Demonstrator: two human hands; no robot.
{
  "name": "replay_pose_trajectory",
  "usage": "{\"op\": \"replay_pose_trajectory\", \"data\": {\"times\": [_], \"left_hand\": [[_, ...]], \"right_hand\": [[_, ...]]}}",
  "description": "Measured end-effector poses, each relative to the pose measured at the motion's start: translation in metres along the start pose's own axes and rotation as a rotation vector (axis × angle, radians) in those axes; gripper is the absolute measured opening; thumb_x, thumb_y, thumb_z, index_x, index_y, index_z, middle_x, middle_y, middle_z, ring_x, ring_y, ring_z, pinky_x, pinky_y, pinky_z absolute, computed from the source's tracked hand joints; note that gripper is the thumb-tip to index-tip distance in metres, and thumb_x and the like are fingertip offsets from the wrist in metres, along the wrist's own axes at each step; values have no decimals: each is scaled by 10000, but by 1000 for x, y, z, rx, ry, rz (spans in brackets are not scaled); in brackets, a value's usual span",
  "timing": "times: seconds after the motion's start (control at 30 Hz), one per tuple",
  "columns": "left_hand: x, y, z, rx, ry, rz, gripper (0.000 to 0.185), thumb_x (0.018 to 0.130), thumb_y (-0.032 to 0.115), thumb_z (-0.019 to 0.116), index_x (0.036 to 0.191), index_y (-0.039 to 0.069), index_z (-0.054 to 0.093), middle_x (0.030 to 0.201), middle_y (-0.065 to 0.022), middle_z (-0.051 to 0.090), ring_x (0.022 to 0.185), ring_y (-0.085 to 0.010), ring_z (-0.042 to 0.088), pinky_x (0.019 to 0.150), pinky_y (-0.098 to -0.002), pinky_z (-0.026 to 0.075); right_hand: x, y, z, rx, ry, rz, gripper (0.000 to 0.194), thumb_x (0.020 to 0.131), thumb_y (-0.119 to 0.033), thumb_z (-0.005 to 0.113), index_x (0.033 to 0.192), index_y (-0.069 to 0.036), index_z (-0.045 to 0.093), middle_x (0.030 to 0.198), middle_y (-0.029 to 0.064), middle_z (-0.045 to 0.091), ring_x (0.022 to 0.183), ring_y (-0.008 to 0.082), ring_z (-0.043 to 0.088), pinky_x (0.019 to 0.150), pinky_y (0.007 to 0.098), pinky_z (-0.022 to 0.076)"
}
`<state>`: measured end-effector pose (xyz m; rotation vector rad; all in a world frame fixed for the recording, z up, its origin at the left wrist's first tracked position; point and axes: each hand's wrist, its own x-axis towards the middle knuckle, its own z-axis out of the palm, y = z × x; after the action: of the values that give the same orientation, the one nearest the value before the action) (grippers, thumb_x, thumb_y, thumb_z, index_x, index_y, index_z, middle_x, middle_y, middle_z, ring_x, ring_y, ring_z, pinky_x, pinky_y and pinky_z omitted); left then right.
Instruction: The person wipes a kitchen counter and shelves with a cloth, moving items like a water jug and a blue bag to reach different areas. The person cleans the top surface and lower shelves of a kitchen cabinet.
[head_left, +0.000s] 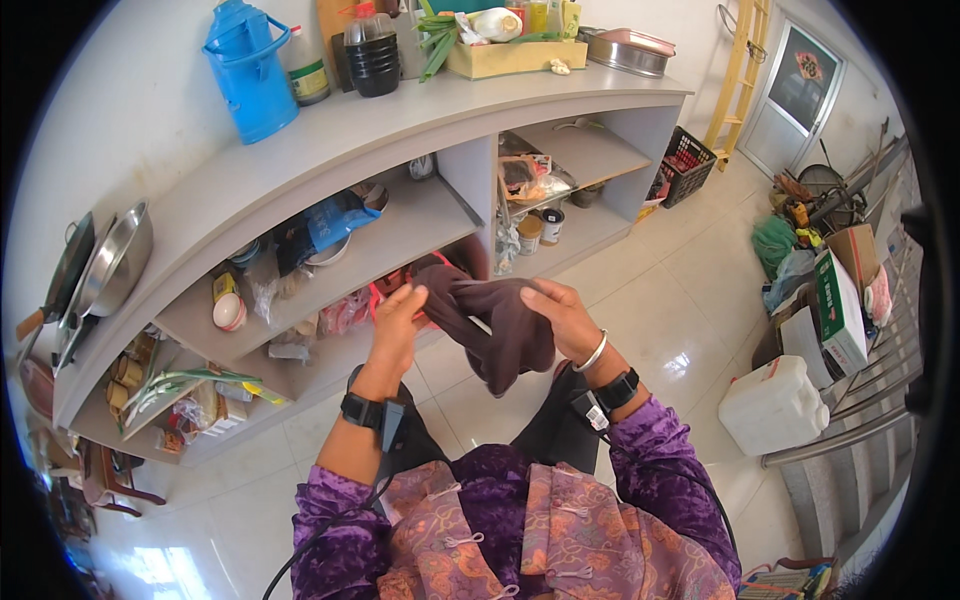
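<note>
A dark brown piece of cloth (510, 322), perhaps a garment, hangs bunched and twisted between both hands in front of my body. My left hand (397, 322) pinches one end between thumb and fingers. On the other side, my right hand (559, 311) grips the opposite edge, thumb on top; a silver bangle circles that wrist. Both forearms wear black straps with small devices and cables. Behind the cloth, a red-pink bag (390, 281) shows in the lower shelf, partly hidden.
A long curved counter (337, 142) with open shelves runs ahead; a blue thermos jug (251, 75) and a dark-liquid bottle (370, 56) stand on it. Metal pans (116, 259) lean at the left. A white plastic canister (776, 405), boxes and a stair railing are at the right.
</note>
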<state>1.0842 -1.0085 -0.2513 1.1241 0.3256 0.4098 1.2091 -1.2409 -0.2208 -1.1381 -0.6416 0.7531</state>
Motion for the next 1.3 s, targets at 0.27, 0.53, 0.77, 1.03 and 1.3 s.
{"op": "replay_pose_trajectory", "data": {"times": [0.27, 0.53, 0.77, 1.03, 1.3], "left_hand": [[13, 7, -34, -289, 164, 56, 260, 1008, 228, 487, 1188, 64, 578, 1119, -82, 640, 1029, -209, 610, 907, -363, 494], [11, 67, -6, -325, 35, 227, 362, 1023, 235, 449, 1316, 28, 495, 1249, -130, 596, 1142, -234, 577, 990, -398, 469], [1, 96, 71, -232, -190, 173, 344, 1022, 200, 459, 1314, 25, 507, 1219, -127, 618, 1097, -231, 615, 920, -390, 521], [14, 75, 97, 57, -286, 99, 295, 999, 186, 541, 1253, 38, 566, 1119, -41, 640, 981, -141, 635, 849, -312, 532], [6, 48, 41, 595, -280, 40, 347, 990, 286, 542, 1141, 0, 669, 1056, -77, 681, 996, -140, 613, 890, -314, 492]], "right_hand": [[-11, -3, -24, 203, 195, -74, 315, 983, -173, 539, 1178, 67, 597, 1088, 107, 675, 977, 175, 644, 902, 306, 492], [-14, 24, -46, -661, 86, 76, 358, 929, -297, 618, 1077, 26, 661, 965, 110, 701, 909, 228, 667, 827, 336, 519], [-4, 34, -4, -851, -8, -65, 583, 859, -339, 716, 1305, -5, 545, 1220, 165, 625, 1094, 280, 624, 915, 356, 503], [20, 35, 26, -253, -304, 137, 269, 914, -113, 661, 1168, -32, 619, 1052, 12, 667, 988, 123, 604, 885, 300, 488], [15, 28, 21, 209, -105, 60, 284, 950, -175, 619, 1184, -17, 590, 1092, 44, 643, 986, 138, 613, 874, 310, 501]]}}
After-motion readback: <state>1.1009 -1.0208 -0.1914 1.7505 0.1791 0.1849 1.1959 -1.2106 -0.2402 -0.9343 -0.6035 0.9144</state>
